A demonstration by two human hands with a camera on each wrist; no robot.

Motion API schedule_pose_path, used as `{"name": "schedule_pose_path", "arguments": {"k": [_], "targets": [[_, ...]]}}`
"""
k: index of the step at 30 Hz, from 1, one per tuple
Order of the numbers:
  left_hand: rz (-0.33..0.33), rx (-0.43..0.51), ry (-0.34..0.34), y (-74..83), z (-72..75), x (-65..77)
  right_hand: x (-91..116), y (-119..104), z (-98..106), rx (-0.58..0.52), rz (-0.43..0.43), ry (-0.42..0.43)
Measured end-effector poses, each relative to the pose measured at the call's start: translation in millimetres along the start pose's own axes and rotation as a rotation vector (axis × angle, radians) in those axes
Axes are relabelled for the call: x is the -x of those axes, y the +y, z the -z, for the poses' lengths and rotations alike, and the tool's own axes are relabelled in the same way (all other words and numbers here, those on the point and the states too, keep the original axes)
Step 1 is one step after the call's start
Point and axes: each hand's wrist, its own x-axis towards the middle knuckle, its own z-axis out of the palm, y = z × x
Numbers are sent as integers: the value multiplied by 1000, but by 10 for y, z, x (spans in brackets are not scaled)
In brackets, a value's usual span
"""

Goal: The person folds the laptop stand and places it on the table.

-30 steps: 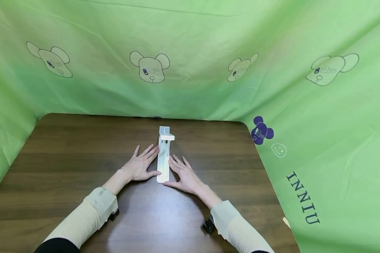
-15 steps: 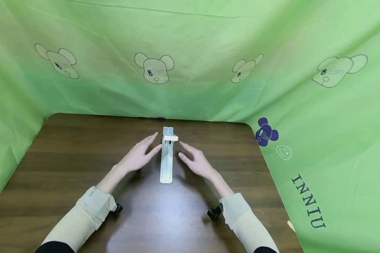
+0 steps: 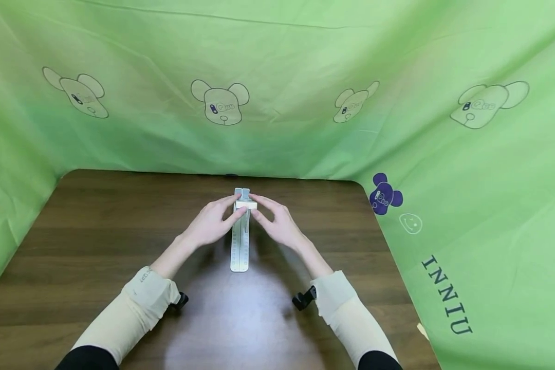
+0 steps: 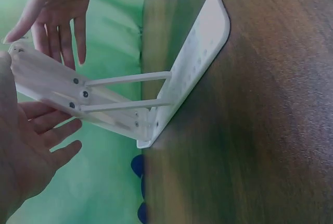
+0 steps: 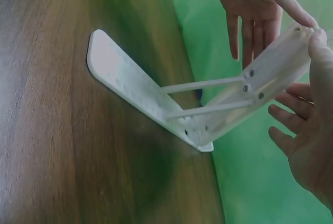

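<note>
A white folding stand (image 3: 239, 252) sits on the wooden table in the head view, its flat base pointing toward me. Its raised arm (image 4: 62, 86) leans up from the far end of the base, propped by two thin struts (image 5: 208, 84). My left hand (image 3: 209, 222) grips the upper end of that arm from the left, thumb on the near side and fingers behind. From the right, my right hand (image 3: 281, 224) pinches the same upper end. In the right wrist view both thumbs meet at the arm's top edge.
The brown wooden table (image 3: 120, 231) spreads around the stand. A green curtain (image 3: 287, 61) printed with bear heads hangs behind the table and along its sides. A small pale piece (image 3: 422, 330) shows at the right table edge.
Both hands lay flat beside the stand's base a second ago. They rose and moved forward, then closed in on the upper end of the raised arm. The stand keeps its place.
</note>
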Motion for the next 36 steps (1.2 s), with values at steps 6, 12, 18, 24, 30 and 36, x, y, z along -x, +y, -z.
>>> {"name": "schedule_pose_path", "arguments": {"k": [6, 12, 18, 24, 30, 36], "targets": [[24, 20, -18, -48, 26, -35, -83, 35, -97, 9, 47, 54], [24, 23, -19, -28, 62, -69, -124, 37, -96, 69, 110, 71], [44, 47, -56, -22, 140, -162, -222, 18, -59, 104, 108, 78], [50, 44, -127, 13, 302, -318, -371, -6, 33, 87, 66, 64], [66, 58, -168, 45, 447, -484, -545, -35, 144, 77, 21, 45], [135, 84, -205, 52, 534, -615, -699, -51, 227, 72, -57, 31]]}}
